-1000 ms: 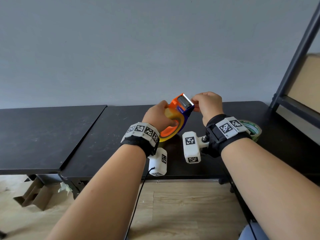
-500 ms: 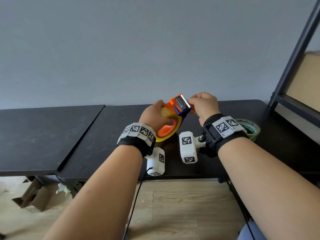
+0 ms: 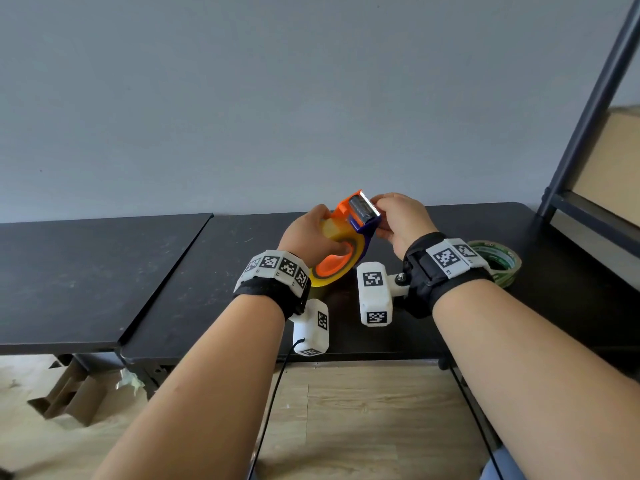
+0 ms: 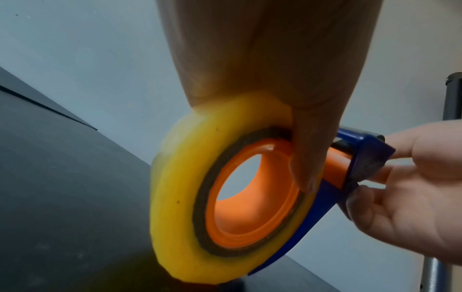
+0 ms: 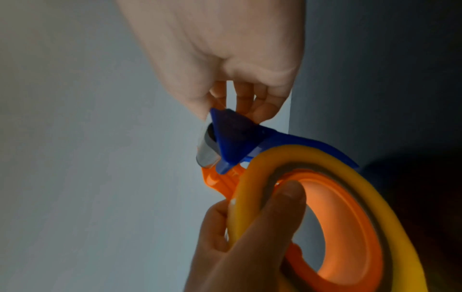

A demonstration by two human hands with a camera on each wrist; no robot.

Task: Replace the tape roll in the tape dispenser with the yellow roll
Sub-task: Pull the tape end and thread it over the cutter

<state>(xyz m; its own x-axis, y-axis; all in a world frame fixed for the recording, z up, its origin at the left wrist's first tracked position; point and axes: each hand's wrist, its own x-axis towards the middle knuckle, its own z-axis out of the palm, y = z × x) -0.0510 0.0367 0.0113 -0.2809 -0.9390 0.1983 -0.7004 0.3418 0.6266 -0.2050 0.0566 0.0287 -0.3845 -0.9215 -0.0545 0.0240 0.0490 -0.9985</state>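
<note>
Both hands hold an orange and blue tape dispenser up over the black table. The yellow roll sits around the dispenser's orange hub. My left hand grips the roll and hub, thumb across the roll's face. My right hand pinches the blue head beside the serrated metal blade. Whether a tape end lies between those fingertips I cannot tell.
A green-printed tape roll lies flat on the table behind my right wrist. A dark metal shelf frame with a cardboard box stands at the right. A second black table adjoins on the left; cardboard scraps lie on the wooden floor.
The dispenser has tilted slightly, its blade end turned a little more upward and left. Both hands keep the same holds.
</note>
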